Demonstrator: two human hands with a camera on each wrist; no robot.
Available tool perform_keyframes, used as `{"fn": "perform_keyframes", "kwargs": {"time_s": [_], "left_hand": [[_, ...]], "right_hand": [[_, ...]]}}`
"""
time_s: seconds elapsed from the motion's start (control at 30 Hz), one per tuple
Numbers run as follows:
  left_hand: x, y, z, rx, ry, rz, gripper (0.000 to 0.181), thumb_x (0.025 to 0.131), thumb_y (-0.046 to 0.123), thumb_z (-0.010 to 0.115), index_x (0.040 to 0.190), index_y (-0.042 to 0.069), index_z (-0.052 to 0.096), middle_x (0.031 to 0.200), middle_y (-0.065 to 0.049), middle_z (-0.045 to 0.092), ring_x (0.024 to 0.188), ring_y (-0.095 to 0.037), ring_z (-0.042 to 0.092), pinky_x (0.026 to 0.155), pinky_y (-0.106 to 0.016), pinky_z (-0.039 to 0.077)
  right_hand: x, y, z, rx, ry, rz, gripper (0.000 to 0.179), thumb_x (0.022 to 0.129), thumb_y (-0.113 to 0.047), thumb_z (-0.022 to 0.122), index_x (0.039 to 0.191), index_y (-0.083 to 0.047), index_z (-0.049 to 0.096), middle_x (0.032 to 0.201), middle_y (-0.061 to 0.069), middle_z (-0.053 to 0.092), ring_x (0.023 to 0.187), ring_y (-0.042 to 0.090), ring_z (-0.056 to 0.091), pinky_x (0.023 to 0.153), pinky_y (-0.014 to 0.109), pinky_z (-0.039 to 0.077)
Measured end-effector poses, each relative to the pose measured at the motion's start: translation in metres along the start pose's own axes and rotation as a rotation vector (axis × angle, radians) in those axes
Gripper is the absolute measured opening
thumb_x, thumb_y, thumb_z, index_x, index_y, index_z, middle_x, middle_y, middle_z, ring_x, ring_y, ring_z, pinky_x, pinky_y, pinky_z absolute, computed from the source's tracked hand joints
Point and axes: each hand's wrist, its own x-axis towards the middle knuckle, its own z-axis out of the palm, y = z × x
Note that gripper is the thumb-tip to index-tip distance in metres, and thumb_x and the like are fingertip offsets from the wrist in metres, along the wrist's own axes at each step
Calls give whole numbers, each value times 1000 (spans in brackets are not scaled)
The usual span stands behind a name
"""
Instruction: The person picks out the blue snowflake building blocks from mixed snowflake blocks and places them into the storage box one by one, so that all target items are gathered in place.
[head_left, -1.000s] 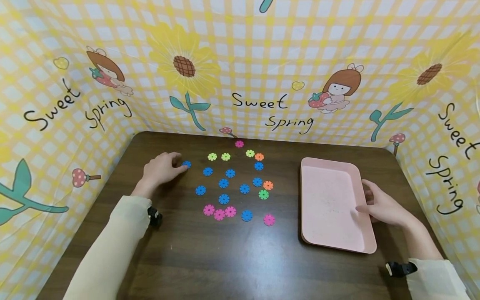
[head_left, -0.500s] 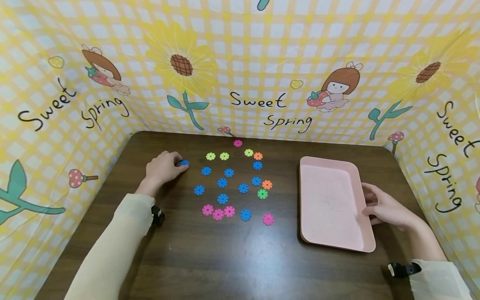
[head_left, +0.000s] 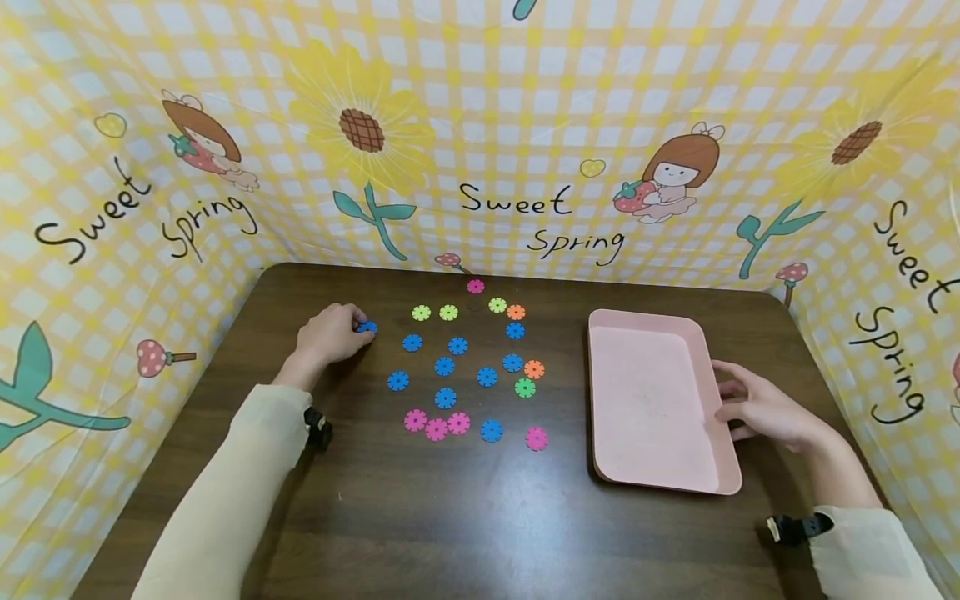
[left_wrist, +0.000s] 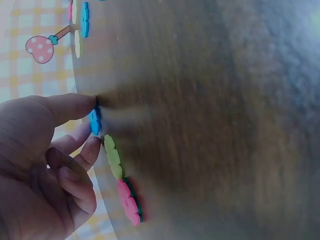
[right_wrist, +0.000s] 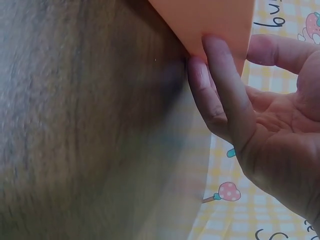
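My left hand (head_left: pixel 330 337) is at the left of the scattered discs and pinches a blue notched plastic disc (head_left: pixel 366 327) between thumb and fingers. In the left wrist view that blue disc (left_wrist: pixel 94 121) stands out between the fingertips, close over the table. Just past it lie a yellow-green disc (left_wrist: pixel 113 157) and a pink disc (left_wrist: pixel 128 202), which the head view hides behind the hand. My right hand (head_left: pixel 768 412) grips the right wall of a pink rectangular tray (head_left: pixel 600 400). In the right wrist view the fingers press the tray's outer wall (right_wrist: pixel 222 22), with the thumb at its rim.
Several blue discs (head_left: pixel 445 366) spread over the brown table (head_left: pixel 420 525). Around them lie pink discs (head_left: pixel 437 429), yellow-green discs (head_left: pixel 448 312), orange discs (head_left: pixel 534 369) and one green disc (head_left: pixel 525 388). A yellow checked cloth (head_left: pixel 517 108) walls the back and sides.
The tray has slid slightly left and away with my right hand on it. My left hand has barely moved and still pinches the blue disc, which now sits nearer the palm.
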Motion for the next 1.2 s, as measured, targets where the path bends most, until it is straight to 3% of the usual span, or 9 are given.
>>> {"fn": "perform_keyframes", "kwargs": {"time_s": [0.47, 0.7, 0.93, 1.2], "left_hand": [[-11, -6, 2, -39, 102, 56, 30, 101, 28, 68, 126, 13, 62, 103, -10, 67, 83, -31, 63, 68, -49, 48], [-20, 0, -1, -90, 181, 73, 28, 101, 30, 70, 124, 15, 66, 99, -6, 68, 79, -29, 63, 65, -46, 47], [-27, 26, -6, -192, 212, 123, 29, 101, 33, 70, 125, 17, 68, 106, -5, 72, 76, -28, 63, 61, -41, 44], [-37, 70, -12, -298, 226, 257, 30, 96, 29, 77, 122, 15, 71, 103, -4, 74, 74, -23, 62, 63, -39, 40]], "right_hand": [[6, -4, 2, 5, -2, -5, 88, 98, 2, 60, 163, 4, 1, 146, 45, 33, 112, 38, 62, 77, 50, 60], [7, -5, 2, -2, -3, -7, 87, 98, 1, 59, 163, 4, 1, 148, 46, 31, 115, 41, 61, 78, 50, 60], [7, -3, 2, 2, -1, -10, 87, 99, 1, 59, 163, 4, 1, 148, 46, 31, 114, 39, 62, 77, 50, 60], [7, -3, 2, 4, 1, -14, 87, 98, 2, 60, 163, 5, 2, 147, 46, 32, 112, 37, 63, 77, 50, 60]]}}
